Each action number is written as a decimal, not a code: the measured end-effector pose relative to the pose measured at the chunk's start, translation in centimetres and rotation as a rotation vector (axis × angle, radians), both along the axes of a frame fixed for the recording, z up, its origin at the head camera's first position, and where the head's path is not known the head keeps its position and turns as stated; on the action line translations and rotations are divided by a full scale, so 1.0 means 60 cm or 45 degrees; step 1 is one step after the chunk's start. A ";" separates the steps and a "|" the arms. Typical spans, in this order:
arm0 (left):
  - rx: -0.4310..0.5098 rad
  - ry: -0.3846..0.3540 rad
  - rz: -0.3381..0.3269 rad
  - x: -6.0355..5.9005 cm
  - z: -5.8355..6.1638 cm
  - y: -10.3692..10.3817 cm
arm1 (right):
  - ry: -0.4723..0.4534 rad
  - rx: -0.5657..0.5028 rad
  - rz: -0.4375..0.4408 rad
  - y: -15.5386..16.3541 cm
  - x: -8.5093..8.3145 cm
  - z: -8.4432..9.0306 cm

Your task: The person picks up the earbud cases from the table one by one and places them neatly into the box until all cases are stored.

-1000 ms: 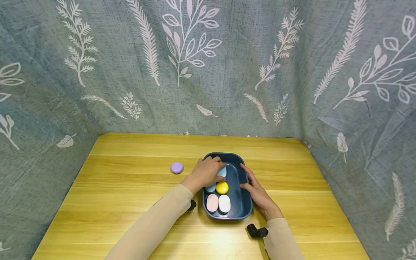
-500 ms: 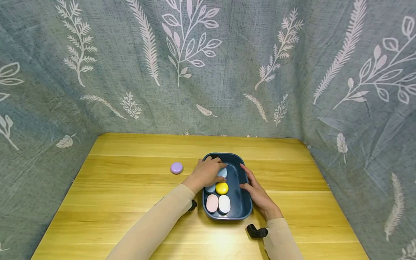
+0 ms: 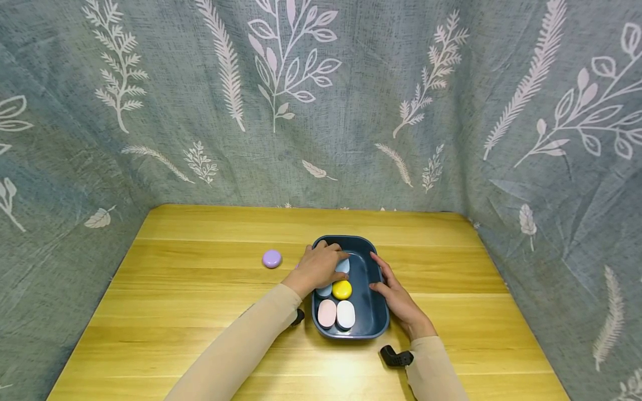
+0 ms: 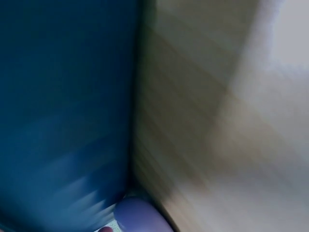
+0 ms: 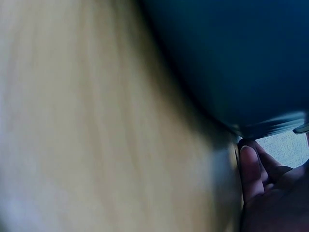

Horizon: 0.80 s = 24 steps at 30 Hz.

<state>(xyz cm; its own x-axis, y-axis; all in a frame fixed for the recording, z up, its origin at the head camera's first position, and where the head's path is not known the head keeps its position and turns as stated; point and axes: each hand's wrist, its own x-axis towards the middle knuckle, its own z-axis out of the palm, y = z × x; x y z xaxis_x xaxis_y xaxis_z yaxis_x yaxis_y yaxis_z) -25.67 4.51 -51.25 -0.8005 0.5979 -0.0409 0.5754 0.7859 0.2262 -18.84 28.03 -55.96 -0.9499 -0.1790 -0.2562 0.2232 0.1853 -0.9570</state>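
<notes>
In the head view, a dark blue rounded tray sits on the table. My left hand reaches over its left side, thumb and forefinger around a light blue piece; the other fingers' grip is hidden. Beside it lie a round yellow piece and another blue piece. A pale pink oval and a white oval stand side by side at the near end. My right hand grips the tray's right side, thumb over the rim; the right wrist view shows its fingers against the outside wall.
A glossy purple disc lies on the wooden table left of the tray. Close by the tray wall, the left wrist view shows a purple rounded thing. Black wrist camera sits below the right hand. A patterned curtain hangs behind.
Both hands and the tray keep their places. A sliver of purple now shows at the left edge of my left hand.
</notes>
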 end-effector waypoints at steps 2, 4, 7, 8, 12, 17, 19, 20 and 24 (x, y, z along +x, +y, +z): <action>-0.007 -0.003 -0.003 0.000 0.000 0.000 | 0.003 0.001 0.001 0.000 0.000 0.001; -0.019 -0.004 -0.007 -0.001 0.000 0.000 | 0.004 0.000 0.003 0.000 0.000 0.001; -0.029 -0.010 -0.012 -0.001 0.000 0.000 | -0.002 -0.004 0.004 -0.001 0.000 0.002; -0.030 -0.013 -0.014 -0.002 0.000 0.000 | -0.004 -0.005 0.004 -0.001 0.000 0.002; -0.040 -0.017 -0.021 -0.001 0.002 -0.001 | -0.009 -0.007 0.002 -0.002 0.000 0.003; -0.046 -0.022 -0.030 0.001 0.005 -0.003 | -0.012 -0.010 -0.001 -0.002 0.001 0.003; -0.041 -0.025 -0.029 0.001 0.006 -0.004 | -0.015 -0.008 -0.001 -0.002 0.000 0.003; -0.041 -0.025 -0.029 0.002 0.006 -0.004 | -0.015 -0.007 -0.001 -0.002 0.000 0.003; -0.033 -0.028 -0.020 0.001 0.008 -0.005 | -0.008 0.001 -0.001 -0.002 -0.001 0.004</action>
